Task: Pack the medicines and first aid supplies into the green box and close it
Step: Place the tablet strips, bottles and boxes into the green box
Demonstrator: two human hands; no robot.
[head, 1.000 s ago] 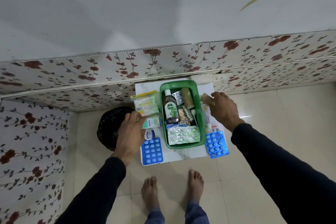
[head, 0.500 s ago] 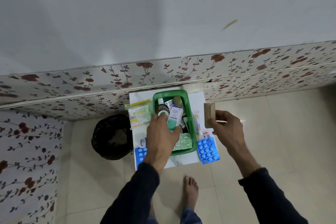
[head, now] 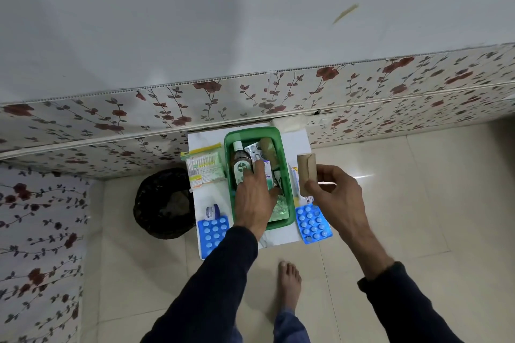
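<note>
The green box (head: 281, 147) stands open on a small white table (head: 295, 142), holding a Dettol bottle (head: 239, 161), a tan roll, foil strips and a small white carton (head: 268, 172). My left hand (head: 255, 198) reaches into the box with its fingers on the white carton. To the right of the box, my right hand (head: 331, 195) holds a brown bandage roll (head: 307, 172) upright above the table. A cotton-swab pack (head: 204, 168), a small jar (head: 212, 211) and two blue blister packs (head: 211, 234) (head: 313, 223) lie beside the box.
A black bin (head: 164, 203) stands on the floor left of the table. A flowered wall panel (head: 250, 97) runs right behind the table. My bare foot (head: 289, 284) is on the tiled floor just in front. A white tube (head: 294, 178) lies along the box's right side.
My left hand took the white carton from the table's left side into the box and lowered it there. My right hand lifted the brown roll and turned it upright.
</note>
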